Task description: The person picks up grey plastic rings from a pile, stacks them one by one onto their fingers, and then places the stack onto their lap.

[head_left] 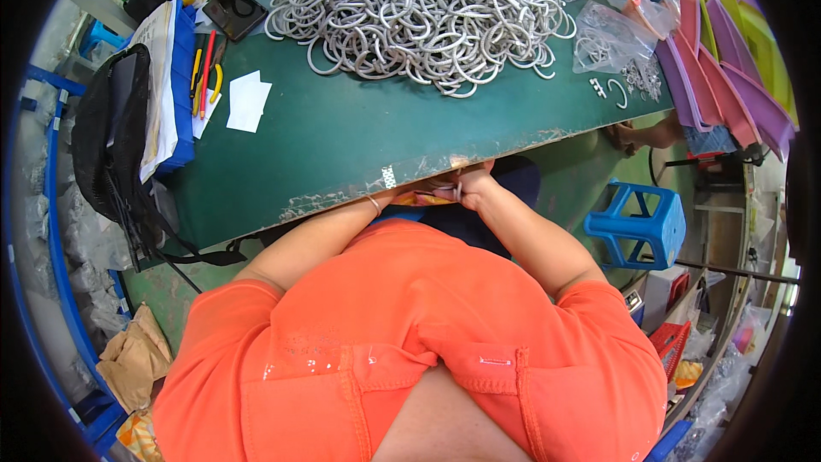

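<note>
Both my forearms reach forward to the near edge of the green table (342, 141). My right hand (475, 182) sits just under that edge, fingers curled around a small silvery metal piece (458, 192). My left hand (428, 186) is mostly hidden beneath the table edge; only its wrist with a thin bangle (375, 204) and a few fingertips show. Between the hands lies something orange and patterned (421, 198), too hidden to identify. A big heap of grey metal rings (419, 8) lies on the far side of the table, out of reach of both hands.
A black bag (111, 137) hangs at the table's left end beside a blue bin with papers (171, 77). White paper slips (248, 101), clear bags of small parts (609, 34) and purple trays (727, 77) sit farther off. A blue stool (637, 222) stands on the right. Part of another person (641, 133) shows beyond the table.
</note>
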`<state>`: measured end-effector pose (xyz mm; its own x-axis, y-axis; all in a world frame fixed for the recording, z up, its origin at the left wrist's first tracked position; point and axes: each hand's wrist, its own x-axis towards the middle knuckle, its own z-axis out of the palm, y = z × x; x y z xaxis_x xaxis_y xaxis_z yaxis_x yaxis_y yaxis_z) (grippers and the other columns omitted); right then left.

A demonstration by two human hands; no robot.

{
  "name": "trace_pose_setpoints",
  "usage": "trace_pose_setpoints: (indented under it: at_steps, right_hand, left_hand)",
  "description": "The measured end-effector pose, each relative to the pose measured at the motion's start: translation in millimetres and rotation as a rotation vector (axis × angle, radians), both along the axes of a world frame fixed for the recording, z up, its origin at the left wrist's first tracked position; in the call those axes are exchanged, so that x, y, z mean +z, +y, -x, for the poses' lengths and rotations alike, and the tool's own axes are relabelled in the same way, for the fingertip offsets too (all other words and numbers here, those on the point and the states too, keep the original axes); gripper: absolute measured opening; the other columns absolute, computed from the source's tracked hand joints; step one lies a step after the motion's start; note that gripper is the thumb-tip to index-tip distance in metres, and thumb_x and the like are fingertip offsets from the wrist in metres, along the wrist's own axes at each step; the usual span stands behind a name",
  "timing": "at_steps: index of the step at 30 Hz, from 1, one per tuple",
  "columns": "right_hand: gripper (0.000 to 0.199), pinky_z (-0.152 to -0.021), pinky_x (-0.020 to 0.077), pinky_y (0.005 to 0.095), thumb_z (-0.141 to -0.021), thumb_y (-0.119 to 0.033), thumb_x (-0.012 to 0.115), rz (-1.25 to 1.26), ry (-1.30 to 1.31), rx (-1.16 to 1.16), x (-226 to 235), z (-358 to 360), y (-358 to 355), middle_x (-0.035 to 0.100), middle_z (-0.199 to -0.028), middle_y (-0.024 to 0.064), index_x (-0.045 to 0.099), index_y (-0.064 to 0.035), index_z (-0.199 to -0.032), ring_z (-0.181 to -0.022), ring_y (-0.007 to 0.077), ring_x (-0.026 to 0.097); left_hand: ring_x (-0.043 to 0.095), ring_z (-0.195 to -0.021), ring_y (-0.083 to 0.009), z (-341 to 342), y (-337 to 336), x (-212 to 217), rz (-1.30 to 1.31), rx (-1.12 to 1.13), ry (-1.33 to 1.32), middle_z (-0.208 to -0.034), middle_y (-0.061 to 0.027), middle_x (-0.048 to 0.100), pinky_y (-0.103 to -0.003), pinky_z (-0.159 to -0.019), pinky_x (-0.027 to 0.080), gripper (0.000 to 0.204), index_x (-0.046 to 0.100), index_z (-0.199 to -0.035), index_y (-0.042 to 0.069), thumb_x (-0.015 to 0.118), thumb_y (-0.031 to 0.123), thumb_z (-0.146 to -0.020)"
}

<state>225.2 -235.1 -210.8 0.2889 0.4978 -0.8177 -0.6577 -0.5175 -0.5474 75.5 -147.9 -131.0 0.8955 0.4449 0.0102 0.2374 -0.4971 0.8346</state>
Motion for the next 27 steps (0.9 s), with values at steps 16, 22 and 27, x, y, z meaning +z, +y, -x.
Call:
trace_pose_setpoints:
  at_steps: [16,22,27]
  right_hand:
    - [0.022,-0.079,0.0485,0.0381,-0.079,-0.012,0.061,-0.336,-0.974,1.619,170,-1,6,0.062,-0.104,0.0156,0.064,-0.0034,-0.1,-0.093,0.0325,0.059]
    - [0.012,-0.069,0.0487,0.0388,-0.069,-0.003,0.058,-0.843,-2.019,0.782,199,-14,76,0.058,-0.075,0.009,0.06,-0.0045,-0.081,-0.079,0.0302,0.057]
    - [0.009,-0.069,0.0487,0.0367,-0.067,-0.004,0.058,-0.655,-2.214,1.07,205,-31,105,0.058,-0.078,0.01,0.059,-0.0043,-0.077,-0.08,0.0277,0.056]
  left_hand:
    - [0.054,-0.103,-0.0359,13,-8,24,-0.185,-0.058,0.009,-0.113,-0.0227,0.054,-0.038,-0.087,0.044,0.048,0.045,-0.118,-0.004,0.064,0.008,-0.076]
    - [0.053,-0.105,-0.0382,15,-9,6,-0.041,-0.5,0.201,-0.114,-0.0244,0.053,-0.041,-0.09,0.043,0.046,0.047,-0.117,-0.007,0.063,0.012,-0.079]
    - [0.058,-0.092,-0.0335,18,19,95,-0.043,-0.403,-0.014,-0.097,-0.0158,0.061,-0.039,-0.082,0.046,0.03,0.059,-0.103,-0.001,0.065,0.012,-0.077]
